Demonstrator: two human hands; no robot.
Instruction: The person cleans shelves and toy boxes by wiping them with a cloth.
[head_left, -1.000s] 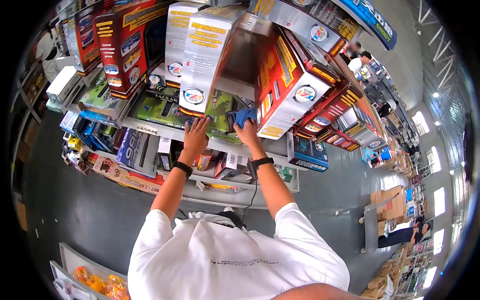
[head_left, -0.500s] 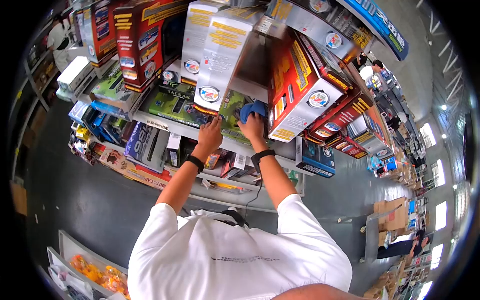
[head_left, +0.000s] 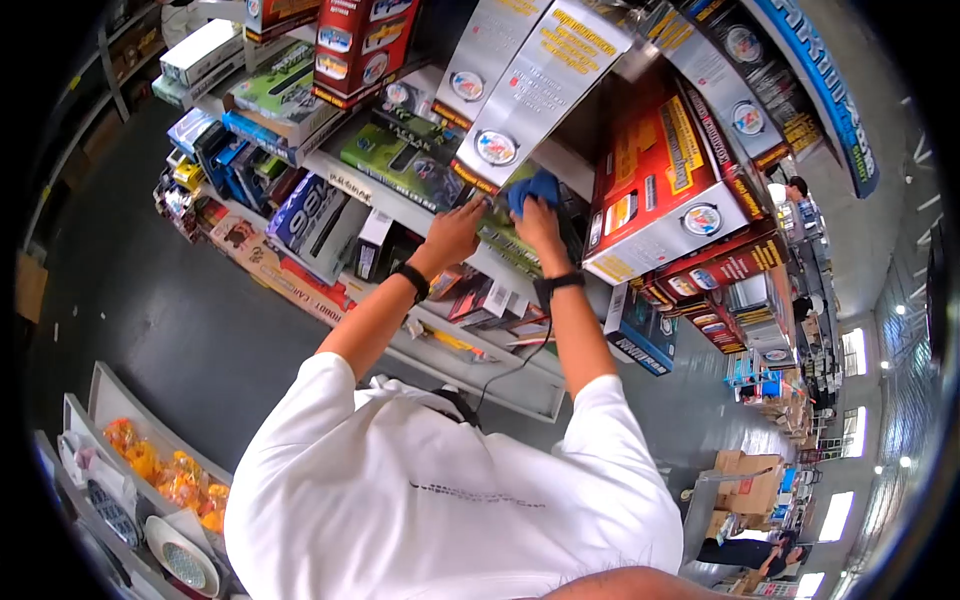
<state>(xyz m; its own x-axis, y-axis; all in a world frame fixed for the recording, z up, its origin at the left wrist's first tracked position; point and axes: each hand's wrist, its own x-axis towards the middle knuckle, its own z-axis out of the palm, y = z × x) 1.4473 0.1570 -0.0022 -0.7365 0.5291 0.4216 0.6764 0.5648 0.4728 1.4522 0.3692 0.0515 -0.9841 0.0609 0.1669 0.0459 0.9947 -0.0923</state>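
Note:
My right hand (head_left: 541, 232) is closed on a bunched blue cloth (head_left: 537, 188), pressed against a green box (head_left: 513, 246) lying on the shelf. To its left, my left hand (head_left: 452, 238) has its fingers stretched out, their tips at the edge of the green box, just below a tall silver-white box (head_left: 540, 85). Another green box (head_left: 400, 168) lies flat to the left of that hand. On the right, close to my right hand, stands a large red and silver box (head_left: 660, 190). My left fingertips are partly hard to make out.
Lower down is a shelf (head_left: 530, 387) holding small boxes and a purple box (head_left: 305, 220). A dark blue box (head_left: 640, 330) juts out at the right. Behind me at lower left, a grey bin (head_left: 105, 385) holds orange packets. A person (head_left: 745, 553) is far off at right.
The view has swung, so the shelf and boxes appear shifted to the right. My right hand stays on the blue cloth over the green box; my left hand stays beside it, fingers more stretched out.

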